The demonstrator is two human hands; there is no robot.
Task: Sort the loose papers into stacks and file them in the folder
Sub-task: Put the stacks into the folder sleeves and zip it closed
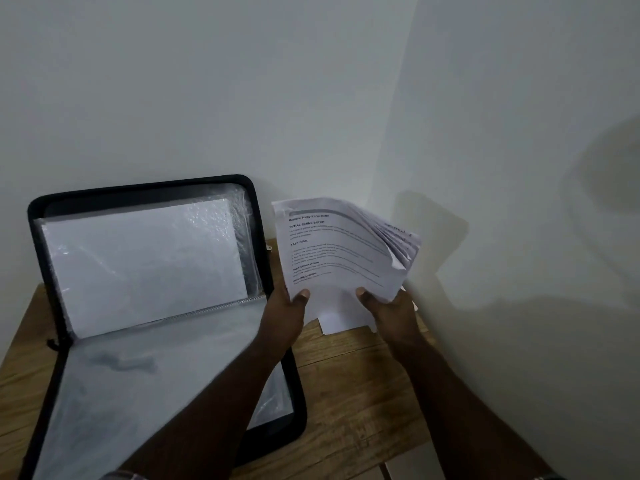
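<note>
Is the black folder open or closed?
Open. The black folder lies unzipped on the wooden table, its upper half propped against the wall, and its clear plastic sleeves show inside.

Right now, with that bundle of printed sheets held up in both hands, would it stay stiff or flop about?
Probably floppy: the stack of papers already curves and fans apart at its upper right corner. It looks loose, unbound, so sheets could slip out if the left hand or right hand eased its pinch. Likely light, since fingertips alone hold it upright.

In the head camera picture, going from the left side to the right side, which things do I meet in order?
Open black folder → left hand → held stack of papers → right hand → bare wall.
</note>
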